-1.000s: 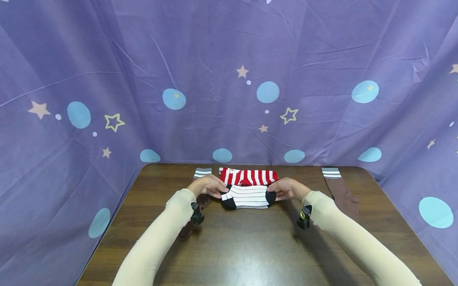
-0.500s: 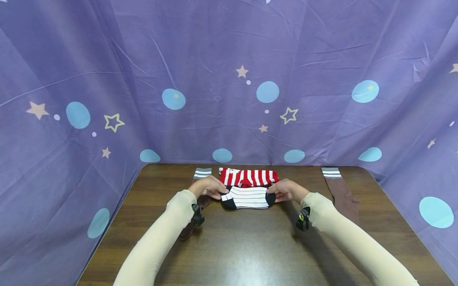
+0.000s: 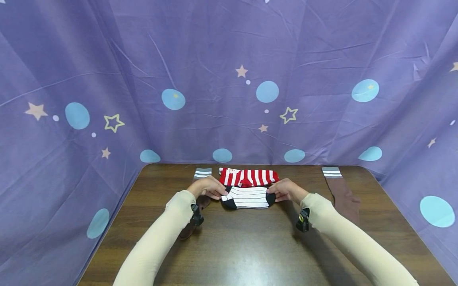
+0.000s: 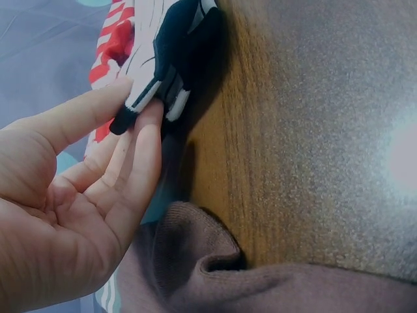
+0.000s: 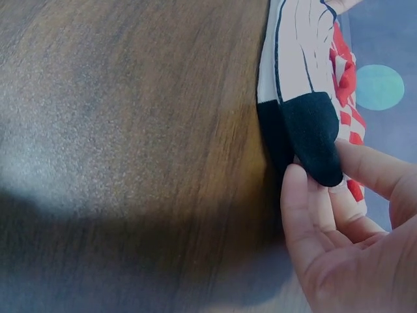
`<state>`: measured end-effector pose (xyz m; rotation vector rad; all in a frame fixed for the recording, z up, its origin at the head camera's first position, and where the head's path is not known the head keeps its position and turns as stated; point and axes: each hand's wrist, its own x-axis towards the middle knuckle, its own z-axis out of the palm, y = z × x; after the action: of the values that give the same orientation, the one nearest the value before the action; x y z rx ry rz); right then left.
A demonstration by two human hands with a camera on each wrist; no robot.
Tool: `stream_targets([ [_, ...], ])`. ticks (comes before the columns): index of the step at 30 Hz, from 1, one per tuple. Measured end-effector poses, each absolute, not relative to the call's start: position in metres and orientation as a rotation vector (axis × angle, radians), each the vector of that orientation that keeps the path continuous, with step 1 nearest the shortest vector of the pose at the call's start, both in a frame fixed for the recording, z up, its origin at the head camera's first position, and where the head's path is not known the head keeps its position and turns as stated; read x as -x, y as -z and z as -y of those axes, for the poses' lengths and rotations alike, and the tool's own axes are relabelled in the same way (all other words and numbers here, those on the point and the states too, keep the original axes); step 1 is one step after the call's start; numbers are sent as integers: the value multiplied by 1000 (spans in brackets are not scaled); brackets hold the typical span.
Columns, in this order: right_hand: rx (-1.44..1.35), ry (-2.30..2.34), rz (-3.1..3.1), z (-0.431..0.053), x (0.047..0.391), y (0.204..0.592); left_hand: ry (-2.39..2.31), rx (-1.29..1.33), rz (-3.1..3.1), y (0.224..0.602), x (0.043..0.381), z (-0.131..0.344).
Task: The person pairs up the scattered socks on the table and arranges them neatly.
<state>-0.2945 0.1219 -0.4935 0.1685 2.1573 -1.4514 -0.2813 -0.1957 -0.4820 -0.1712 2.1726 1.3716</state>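
Note:
A white ankle sock (image 3: 249, 197) with thin black stripes and black heel and toe lies stretched sideways between both hands. A second matching layer shows under it in the right wrist view, at the black toe (image 5: 313, 134). My left hand (image 3: 210, 186) pinches the cuff end, thumb above and fingers beneath. At the other end, my right hand (image 3: 287, 190) pinches the toe the same way. Just behind lies a red-and-white striped sock (image 3: 259, 177), its front edge right at the white one.
A brown sock (image 3: 342, 194) with a grey striped cuff lies at the right of the wooden table (image 3: 250, 242). Another brown sock (image 4: 195, 261) lies under the left hand and wrist. A purple curtain (image 3: 214, 131) hangs behind the table.
The back edge of the white sock has shifted slightly toward me since one second ago, uncovering a little more of the red striped sock. Both hands keep their hold, nearly still.

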Motion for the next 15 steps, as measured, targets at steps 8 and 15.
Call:
stream_targets([
  [8,-138,1450,-2216,-120,292,495,-1347,177,-2218,484,282,195],
  [15,-153,1449,-2273,-120,292,498,-1329,159,-2241,481,280,195],
])
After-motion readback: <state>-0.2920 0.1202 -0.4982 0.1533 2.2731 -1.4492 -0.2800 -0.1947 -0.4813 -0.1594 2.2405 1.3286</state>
